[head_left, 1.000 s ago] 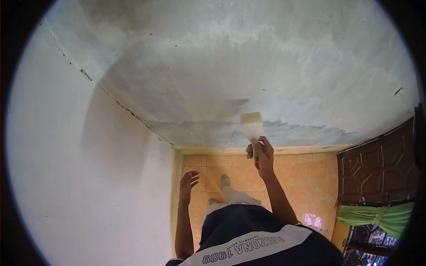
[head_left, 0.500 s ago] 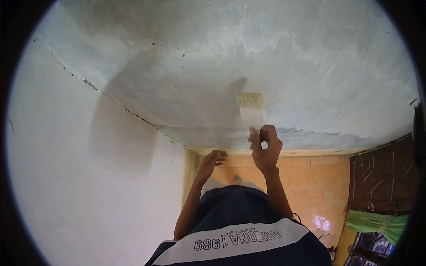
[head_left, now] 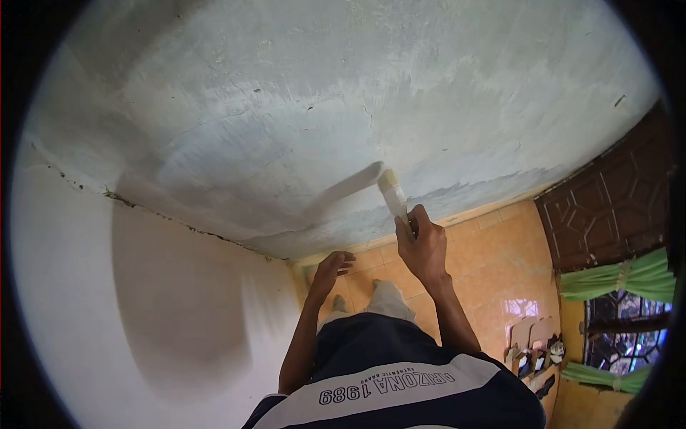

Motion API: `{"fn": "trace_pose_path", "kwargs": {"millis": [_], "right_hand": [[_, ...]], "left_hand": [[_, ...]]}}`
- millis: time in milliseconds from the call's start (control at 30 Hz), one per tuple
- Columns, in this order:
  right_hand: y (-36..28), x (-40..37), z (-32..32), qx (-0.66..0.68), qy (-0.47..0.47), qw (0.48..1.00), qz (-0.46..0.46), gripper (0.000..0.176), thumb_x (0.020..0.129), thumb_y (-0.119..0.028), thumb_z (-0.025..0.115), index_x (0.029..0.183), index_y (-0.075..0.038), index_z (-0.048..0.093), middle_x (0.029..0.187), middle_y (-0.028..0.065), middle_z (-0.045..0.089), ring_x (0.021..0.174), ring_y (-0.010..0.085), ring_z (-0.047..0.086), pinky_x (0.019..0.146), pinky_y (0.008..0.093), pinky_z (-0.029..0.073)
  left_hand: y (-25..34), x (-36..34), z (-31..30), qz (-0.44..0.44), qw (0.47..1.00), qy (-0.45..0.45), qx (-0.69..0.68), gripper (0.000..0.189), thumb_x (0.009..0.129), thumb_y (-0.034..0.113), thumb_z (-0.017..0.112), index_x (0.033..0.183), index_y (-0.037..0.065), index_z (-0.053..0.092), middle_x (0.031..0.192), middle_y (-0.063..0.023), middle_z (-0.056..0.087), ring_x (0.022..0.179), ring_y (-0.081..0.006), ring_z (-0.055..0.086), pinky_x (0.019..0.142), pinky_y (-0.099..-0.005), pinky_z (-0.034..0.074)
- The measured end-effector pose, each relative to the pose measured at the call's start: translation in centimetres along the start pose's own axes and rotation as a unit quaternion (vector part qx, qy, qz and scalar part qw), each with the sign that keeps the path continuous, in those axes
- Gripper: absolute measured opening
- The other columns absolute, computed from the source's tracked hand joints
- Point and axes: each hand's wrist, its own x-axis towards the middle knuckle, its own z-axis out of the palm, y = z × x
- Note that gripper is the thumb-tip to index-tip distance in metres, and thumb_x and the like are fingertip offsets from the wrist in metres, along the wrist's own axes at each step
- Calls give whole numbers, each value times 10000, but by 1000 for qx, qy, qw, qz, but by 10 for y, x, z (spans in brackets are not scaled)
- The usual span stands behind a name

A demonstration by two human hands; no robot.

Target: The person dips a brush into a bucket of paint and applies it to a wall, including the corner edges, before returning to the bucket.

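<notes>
My right hand (head_left: 424,243) is closed round the handle of a flat white brush (head_left: 393,191) with pale yellowish bristles. The bristle end points up toward the grey, patchy wall (head_left: 307,136); whether it touches the surface I cannot tell. A shadow of the brush falls on the wall to its left. My left hand (head_left: 334,270) hangs in front of my body near the foot of the wall, fingers apart and slightly bent, holding nothing.
At left a white wall (head_left: 64,286) meets the grey one along a cracked seam. Orange floor tiles (head_left: 471,279) lie below. To the right are a dark wooden door (head_left: 607,193), green curtains (head_left: 629,280) at a window, and some items on the floor.
The view has turned, showing more of the door, window and floor. The brush now appears narrower and tilted, seen more from its edge. My left hand has barely moved.
</notes>
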Motion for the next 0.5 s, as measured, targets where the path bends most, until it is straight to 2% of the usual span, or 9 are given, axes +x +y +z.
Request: {"fn": "trace_pose_path", "kwargs": {"millis": [133, 267, 367, 433, 500], "right_hand": [[-32, 19, -20, -59, 26, 998, -8, 188, 924, -149, 676, 878, -39, 530, 622, 194, 612, 604, 453, 633, 534, 505, 477], [-72, 35, -52, -63, 35, 997, -28, 192, 920, -144, 688, 869, -42, 534, 602, 174, 606, 553, 410, 622, 504, 464, 463], [-88, 40, -57, -45, 52, 997, -18, 208, 922, -151, 696, 864, -41, 530, 593, 143, 606, 508, 358, 608, 486, 430, 454], [-86, 29, -49, 21, 152, 987, -52, 217, 928, -157, 698, 862, -42, 526, 590, 115, 604, 485, 326, 597, 485, 411, 451], [-79, 24, -35, 14, 149, 989, -17, 203, 937, -153, 689, 873, -50, 526, 599, 126, 609, 505, 342, 609, 495, 420, 459]], "left_hand": [[-18, 0, 0, -26, 999, -43, 18, 418, 1076, 406, 463, 1228, 60, 644, 1203, -80, 693, 1112, -204, 644, 990, -376, 489], [-6, -3, -5, 2, 996, -79, 32, 437, 1073, 433, 474, 1237, 64, 641, 1205, -75, 696, 1120, -194, 641, 1000, -375, 485], [-2, -3, -11, -6, 999, -33, 20, 428, 1073, 427, 476, 1238, 68, 639, 1199, -80, 700, 1121, -193, 639, 996, -371, 483], [-2, -2, -14, -12, 999, -31, 12, 427, 1068, 420, 471, 1226, 62, 644, 1207, -83, 692, 1120, -199, 633, 994, -370, 479], [-5, -5, -17, -25, 999, -30, 5, 427, 1064, 413, 466, 1213, 56, 648, 1216, -86, 684, 1120, -204, 626, 991, -369, 475]]}}
